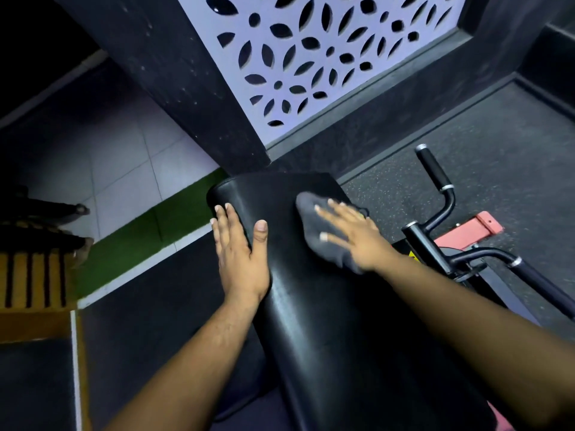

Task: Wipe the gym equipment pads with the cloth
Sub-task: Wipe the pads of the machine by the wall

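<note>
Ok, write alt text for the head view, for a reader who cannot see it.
Seen from above, a person's right hand presses a grey cloth flat onto a long black gym pad, while the left hand rests on the pad's left edge. A black machine handle stands to the right, over dark speckled flooring.

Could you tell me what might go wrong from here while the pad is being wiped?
The grey cloth is bunched under the right hand, so it may smear rather than wipe evenly. That hand works near the black pad's right edge and could knock the handle. The left hand covers a strip that may get missed.
</note>
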`<control>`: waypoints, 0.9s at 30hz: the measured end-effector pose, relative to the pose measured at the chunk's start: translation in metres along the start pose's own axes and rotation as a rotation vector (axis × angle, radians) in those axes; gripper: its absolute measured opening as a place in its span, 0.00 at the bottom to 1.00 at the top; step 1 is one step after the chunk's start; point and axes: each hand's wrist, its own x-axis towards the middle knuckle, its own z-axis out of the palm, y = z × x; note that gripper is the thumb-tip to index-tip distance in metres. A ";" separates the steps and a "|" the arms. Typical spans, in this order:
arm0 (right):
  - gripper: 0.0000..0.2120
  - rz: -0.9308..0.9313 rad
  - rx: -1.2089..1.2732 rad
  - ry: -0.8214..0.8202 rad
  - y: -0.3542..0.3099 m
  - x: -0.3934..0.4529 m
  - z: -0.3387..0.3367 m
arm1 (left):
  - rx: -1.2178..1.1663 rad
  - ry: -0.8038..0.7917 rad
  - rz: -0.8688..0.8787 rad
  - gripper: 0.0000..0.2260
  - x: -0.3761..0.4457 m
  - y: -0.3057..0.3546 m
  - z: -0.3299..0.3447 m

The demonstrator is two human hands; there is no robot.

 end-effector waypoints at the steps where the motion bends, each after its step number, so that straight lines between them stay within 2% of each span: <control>1: 0.33 0.116 0.027 0.009 -0.005 0.022 -0.004 | 0.000 -0.001 -0.003 0.46 0.000 0.001 0.000; 3: 0.31 0.236 0.033 0.027 -0.038 0.062 -0.007 | -0.007 0.002 -0.010 0.47 0.001 0.000 0.000; 4: 0.31 0.208 0.021 0.046 -0.061 0.070 -0.002 | -0.019 0.004 -0.003 0.48 0.000 0.000 0.000; 7: 0.30 -0.084 -0.047 0.042 -0.122 0.029 0.015 | -0.125 0.011 0.019 0.50 -0.003 -0.003 -0.002; 10: 0.29 -0.188 0.002 0.039 -0.096 -0.035 0.019 | -0.202 0.016 0.069 0.49 -0.004 -0.011 -0.002; 12: 0.29 -0.117 -0.045 0.027 -0.052 -0.043 0.014 | -0.184 0.010 0.066 0.47 -0.001 -0.013 -0.001; 14: 0.28 0.073 -0.071 0.016 -0.023 -0.016 0.007 | -0.125 -0.001 0.071 0.46 0.000 -0.011 0.000; 16: 0.29 0.253 -0.060 -0.008 -0.030 0.029 0.000 | -0.082 -0.005 0.071 0.45 0.000 -0.008 0.000; 18: 0.30 0.288 -0.021 0.009 -0.060 0.067 -0.003 | -0.068 -0.001 0.065 0.45 0.000 -0.008 0.000; 20: 0.32 0.202 -0.010 0.034 -0.087 0.070 0.003 | -0.072 0.005 0.066 0.46 0.000 -0.008 0.000; 22: 0.34 0.069 -0.025 0.022 -0.097 0.028 0.008 | -0.075 0.008 0.065 0.45 -0.001 -0.010 -0.001; 25: 0.31 -0.087 0.017 -0.025 -0.077 -0.076 0.016 | -0.098 0.012 0.070 0.45 0.000 -0.011 -0.001; 27: 0.28 -0.122 0.003 -0.022 -0.058 -0.107 0.020 | -0.105 0.022 0.067 0.46 0.001 -0.011 0.001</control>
